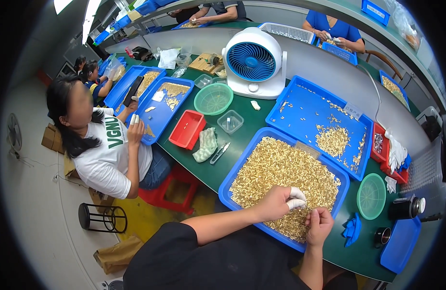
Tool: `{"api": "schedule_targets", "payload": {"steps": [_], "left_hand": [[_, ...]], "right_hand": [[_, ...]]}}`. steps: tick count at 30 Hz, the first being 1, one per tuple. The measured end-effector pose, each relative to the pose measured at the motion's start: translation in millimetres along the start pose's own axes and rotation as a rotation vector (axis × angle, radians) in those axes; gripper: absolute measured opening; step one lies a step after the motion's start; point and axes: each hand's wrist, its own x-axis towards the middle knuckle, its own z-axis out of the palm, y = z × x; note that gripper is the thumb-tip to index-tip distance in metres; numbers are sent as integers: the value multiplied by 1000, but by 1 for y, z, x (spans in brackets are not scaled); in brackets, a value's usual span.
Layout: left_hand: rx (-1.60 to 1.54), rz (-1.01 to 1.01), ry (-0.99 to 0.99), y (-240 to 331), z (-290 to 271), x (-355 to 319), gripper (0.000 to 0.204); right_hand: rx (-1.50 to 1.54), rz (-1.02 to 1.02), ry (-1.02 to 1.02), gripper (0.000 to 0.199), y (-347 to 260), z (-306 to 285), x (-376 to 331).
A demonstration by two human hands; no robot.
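Note:
A blue tray (225, 189) in front of me is heaped with small gold-coloured metal parts (276, 166). My left hand (278, 202) is over the near side of the heap, its fingers curled together, with white finger covers on at least two of them. Close to its right, my right hand (319, 226) pinches thumb and forefinger together above the tray's near right part. The fingertips of both hands nearly meet. Whatever they hold is too small to make out.
Behind the tray is a larger blue tray (300, 113) with scattered parts. A white fan (254, 63) stands at the back. Left are a red bin (187, 129), green basket (213, 99) and snips (219, 152); right, a green basket (371, 195) and cup (382, 237). A co-worker (107, 145) sits left.

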Motion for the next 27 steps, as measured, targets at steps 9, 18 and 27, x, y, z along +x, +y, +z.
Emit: {"api": "schedule_targets", "payload": {"steps": [9, 18, 27], "left_hand": [[104, 24, -38, 1, 2, -1, 12], [-34, -38, 16, -5, 6, 0, 13], [428, 3, -107, 3, 8, 5, 24]], "right_hand": [[27, -20, 1, 12, 2, -4, 0], [5, -6, 1, 11, -1, -3, -1], [-33, -55, -63, 11, 0, -1, 0]]}}
